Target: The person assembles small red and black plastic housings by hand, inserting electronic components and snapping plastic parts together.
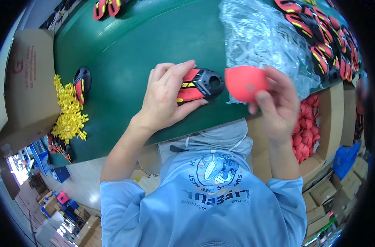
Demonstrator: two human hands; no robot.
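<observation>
Far left we have a brown cardboard box (29,82) with red print on its side, standing at the edge of the green table (126,53). Just beside it lies a heap of small yellow plastic bits (69,109), with one black-red-yellow part (82,83) at its top edge. Mid-table, our left hand (165,96) lies palm down, fingers curled over a red-and-black housing piece (200,84) (round hole at its right end), pinning it to the table. Our right hand (276,105) is raised just off the table edge, thumb and fingertips pinched round a plain coral-red rounded cap (245,83), which sits right beside the housing; whether they touch we cannot tell. Behind it is crumpled clear plastic bagging (261,37). Top right, a row of matching red-black-yellow parts (319,33). Lower right, an open carton (333,123) filled with coral-red caps (306,127).
</observation>
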